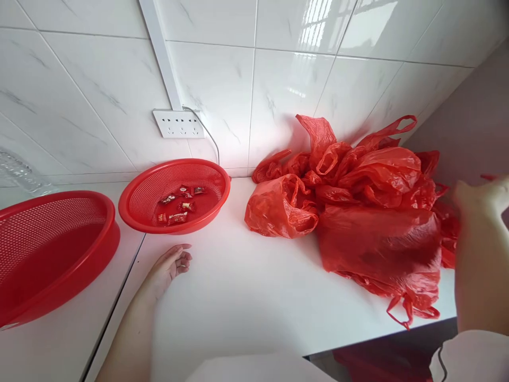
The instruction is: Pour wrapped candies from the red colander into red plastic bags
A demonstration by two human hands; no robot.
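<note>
My left hand (pixel 174 263) hovers over the white tabletop, just in front of a round red plastic basket (pixel 175 229). Its fingers are loosely bent with nothing in them. Several small red-wrapped candies (pixel 177 218) lie on the basket's bottom. At the far right edge is my right hand (pixel 480 199), raised beside a heap of red plastic bags (pixel 377 239). Blur and the picture's edge hide its fingers. A small bit of red (pixel 488 176) shows next to it; whether the hand grips it is unclear.
Another larger red basket (pixel 113 228) stands at the left, partly out of view. Behind it lies a clear plastic bottle (pixel 29 180). One crumpled red bag (pixel 278 209) sits at the heap's left. A socket panel (pixel 178 124) with a cable is on the tiled wall.
</note>
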